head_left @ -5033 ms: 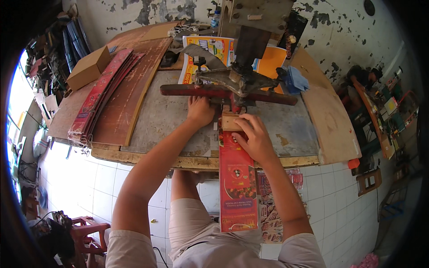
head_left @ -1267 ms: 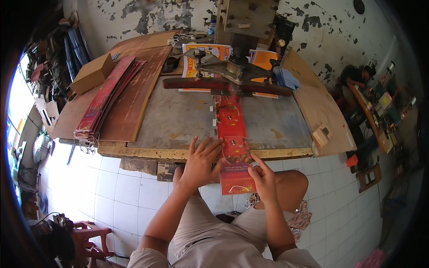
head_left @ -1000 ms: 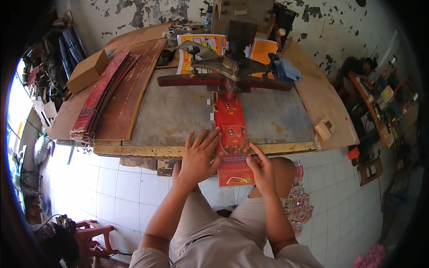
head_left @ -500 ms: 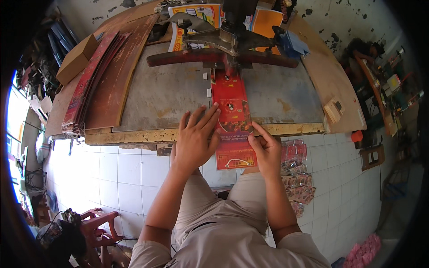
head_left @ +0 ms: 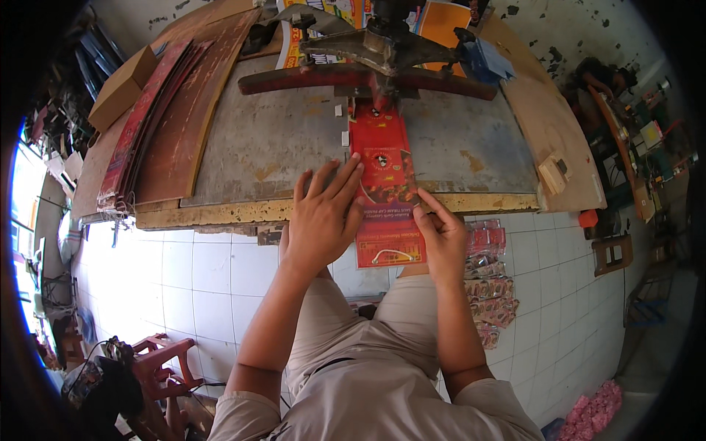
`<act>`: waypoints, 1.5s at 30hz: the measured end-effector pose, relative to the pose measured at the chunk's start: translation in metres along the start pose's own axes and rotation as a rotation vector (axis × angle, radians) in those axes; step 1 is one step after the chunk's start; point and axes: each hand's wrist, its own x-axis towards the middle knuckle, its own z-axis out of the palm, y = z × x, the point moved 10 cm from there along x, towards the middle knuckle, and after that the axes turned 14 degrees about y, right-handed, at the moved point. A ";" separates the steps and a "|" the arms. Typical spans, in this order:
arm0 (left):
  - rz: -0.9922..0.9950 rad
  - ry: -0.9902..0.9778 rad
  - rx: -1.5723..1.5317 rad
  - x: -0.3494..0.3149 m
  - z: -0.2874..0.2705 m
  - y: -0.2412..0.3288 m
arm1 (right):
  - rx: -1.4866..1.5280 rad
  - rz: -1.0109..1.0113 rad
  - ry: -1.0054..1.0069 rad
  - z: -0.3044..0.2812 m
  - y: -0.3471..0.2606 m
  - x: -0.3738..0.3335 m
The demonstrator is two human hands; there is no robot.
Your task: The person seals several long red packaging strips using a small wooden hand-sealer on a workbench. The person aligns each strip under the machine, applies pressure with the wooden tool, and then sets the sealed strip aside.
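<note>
A long red printed strip (head_left: 388, 173) of glossy paper or card lies on the grey metal worktop (head_left: 272, 140). Its near end hangs out past the front edge and has a short white cord on it. Its far end runs in under the metal head of a press (head_left: 379, 77). My left hand (head_left: 327, 209) lies along the strip's left edge, fingers stretched out and fingertips on the sheet's side. On the other edge my right hand (head_left: 445, 239) has closed, holding the strip between thumb and forefinger. Two small white pieces (head_left: 345, 139) sit left of the strip.
Red strips in a stack (head_left: 143, 128) lie on the left board, beside a cardboard box (head_left: 125, 87). A small wooden block (head_left: 553, 176) rests at the right. On the floor are several packed bundles (head_left: 491, 290) and a red stool (head_left: 165, 364). Another person (head_left: 603, 77) is at the far right.
The whole view has shifted slightly upward in the picture. Both hands and the strip keep nearly the same places on the worktop.
</note>
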 end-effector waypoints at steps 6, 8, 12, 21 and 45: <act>-0.005 -0.012 -0.004 -0.001 0.001 -0.002 | 0.061 0.014 0.003 0.000 0.005 0.000; -0.008 -0.011 -0.003 -0.001 0.002 -0.002 | 0.034 -0.007 0.014 -0.001 0.006 0.002; -0.014 -0.019 -0.011 -0.001 0.001 -0.002 | 0.057 0.016 0.030 -0.001 0.005 0.000; -0.017 -0.025 -0.004 -0.001 0.002 -0.001 | 0.058 0.022 0.035 -0.001 0.005 0.000; -0.008 -0.045 0.017 -0.001 0.005 0.000 | 0.086 0.027 0.042 -0.004 0.014 0.003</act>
